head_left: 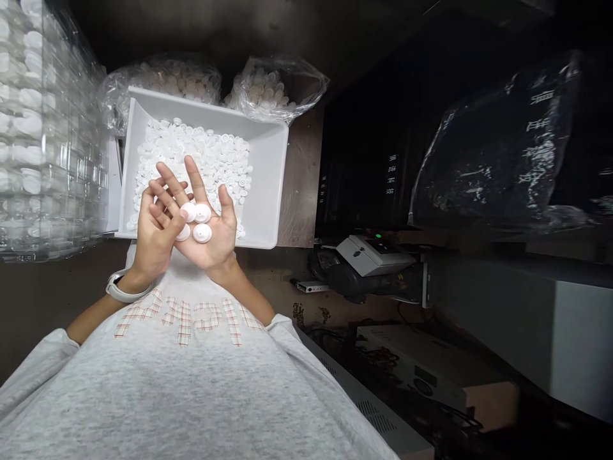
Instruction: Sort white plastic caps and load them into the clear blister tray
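Observation:
Above the tray, my right hand [215, 239] is palm up with its fingers spread. Several small round white plastic caps [202, 233], each with a little raised centre, lie on the palm. My left hand [156, 239], a light-banded watch on its wrist, comes in from the left. Its fingers are curled against the right hand's fingers, and its thumb presses on a cap at the palm's edge. The left fingertips are partly hidden. Behind both hands, a white plastic tray [265, 185] holds a heap of similar small white pieces [211, 144].
Two clear bags [282, 105] [177, 73] of white pieces stand behind the tray. Stacked clear blister trays [71, 147] rise at left. To the right are a white device [371, 255] with a green light and dark plastic-wrapped packages [488, 160]. Equipment boxes [431, 370] sit lower right.

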The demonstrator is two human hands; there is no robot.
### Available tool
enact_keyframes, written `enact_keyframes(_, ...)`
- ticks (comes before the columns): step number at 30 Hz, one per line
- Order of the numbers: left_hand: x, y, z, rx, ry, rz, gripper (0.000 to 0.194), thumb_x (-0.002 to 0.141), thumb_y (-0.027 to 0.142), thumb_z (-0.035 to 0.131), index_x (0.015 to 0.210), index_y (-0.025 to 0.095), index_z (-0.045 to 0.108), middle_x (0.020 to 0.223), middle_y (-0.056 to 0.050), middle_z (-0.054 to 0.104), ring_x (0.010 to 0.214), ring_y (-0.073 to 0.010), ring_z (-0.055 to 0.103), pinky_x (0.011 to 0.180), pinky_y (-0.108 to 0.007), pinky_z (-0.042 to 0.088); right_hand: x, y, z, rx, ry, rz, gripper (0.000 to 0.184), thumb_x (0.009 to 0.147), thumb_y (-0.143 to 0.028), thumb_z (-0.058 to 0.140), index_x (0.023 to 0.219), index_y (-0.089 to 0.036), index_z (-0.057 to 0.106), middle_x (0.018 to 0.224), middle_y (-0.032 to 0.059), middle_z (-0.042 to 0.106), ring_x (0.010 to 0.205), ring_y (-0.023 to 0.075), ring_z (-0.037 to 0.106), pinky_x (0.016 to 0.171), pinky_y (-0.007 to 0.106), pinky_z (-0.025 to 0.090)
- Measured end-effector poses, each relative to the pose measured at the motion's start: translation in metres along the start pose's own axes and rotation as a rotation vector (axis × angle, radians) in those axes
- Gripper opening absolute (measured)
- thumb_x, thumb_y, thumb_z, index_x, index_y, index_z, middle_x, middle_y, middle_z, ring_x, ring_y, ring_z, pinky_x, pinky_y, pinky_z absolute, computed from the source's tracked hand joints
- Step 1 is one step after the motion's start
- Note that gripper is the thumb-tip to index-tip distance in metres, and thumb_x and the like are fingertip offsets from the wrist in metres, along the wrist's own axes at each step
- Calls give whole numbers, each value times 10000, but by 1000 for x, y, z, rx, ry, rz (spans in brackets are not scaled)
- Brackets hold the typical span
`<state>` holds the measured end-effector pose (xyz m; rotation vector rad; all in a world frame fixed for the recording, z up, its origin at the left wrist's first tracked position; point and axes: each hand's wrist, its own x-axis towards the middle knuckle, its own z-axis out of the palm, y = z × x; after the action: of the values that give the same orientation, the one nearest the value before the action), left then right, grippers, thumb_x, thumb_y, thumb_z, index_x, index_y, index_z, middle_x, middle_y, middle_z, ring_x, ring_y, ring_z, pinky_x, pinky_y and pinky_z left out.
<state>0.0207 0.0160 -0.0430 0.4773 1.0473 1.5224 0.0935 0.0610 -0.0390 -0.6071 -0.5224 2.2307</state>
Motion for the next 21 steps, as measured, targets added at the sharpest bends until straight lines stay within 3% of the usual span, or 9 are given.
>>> enact_keyframes(3, -1, -2, -1, 83, 3, 64, 430, 893, 270, 711, 1251, 321, 479, 1373, -26, 536, 1441, -213, 424, 1139, -395, 424, -1, 0, 1, -24, 8, 19, 849, 884, -712, 129, 1601, -260, 85, 1538, 114, 353, 1327, 217, 508, 1076, 487, 467)
enact_keyframes(8, -2, -5, 1, 256, 72, 258, 493, 894, 306, 703, 1307, 312, 432, 1481, -56, 391, 1427, -239, 424, 1132, -369, 424, -1, 1, 1, -34, 33, 47, 873, 876, -740, 71, 1600, -261, 151, 1458, 121, 457, 1340, 208, 506, 1095, 493, 456)
enact_keyframes(12, -2, -5, 0, 374, 101, 294, 534, 879, 307, 708, 1310, 261, 397, 1523, -110, 318, 1393, -254, 448, 1174, -400, 376, -1, 1, 0, 0, 51, 30, 876, 856, -749, 129, 1511, -213, 354, 1396, 129, 505, 1449, 204, 382, 1155, 513, 393)
enact_keyframes(14, -1, -5, -2, 346, 73, 325, 559, 873, 325, 715, 1332, 278, 401, 1517, -97, 344, 1434, -248, 399, 1197, -428, 347, -1, 1, -1, 7, 31, 27, 910, 842, -733, 35, 1371, -160, 504, 1395, 104, 496, 1508, 190, 269, 1194, 479, 351)
enact_keyframes(17, 2, 1, -4, 54, 71, 134, 425, 931, 349, 607, 1325, 313, 453, 1481, -44, 452, 1488, -225, 340, 1223, -444, 315, 1, 2, -2, 6, 8, 24, 926, 831, -725, -25, 1295, -159, 541, 1463, 78, 438, 1506, 198, 270, 1190, 477, 353)
enact_keyframes(19, 5, 9, -3, -146, 89, -140, 319, 948, 374, 492, 1248, 270, 529, 1422, -52, 540, 1485, -245, 355, 1210, -448, 344, 2, 2, -4, 18, 12, -2, 852, 847, -754, 75, 1420, -233, 430, 1520, 76, 389, 1432, 205, 401, 1150, 513, 393)
enact_keyframes(21, 10, 15, -3, -231, 77, -358, 352, 927, 452, 434, 1137, 222, 597, 1350, -87, 607, 1486, -286, 350, 1192, -464, 372, 4, 3, -6, 30, 15, -34, 819, 862, -757, 147, 1524, -291, 268, 1543, 82, 366, 1353, 200, 490, 1121, 521, 421)
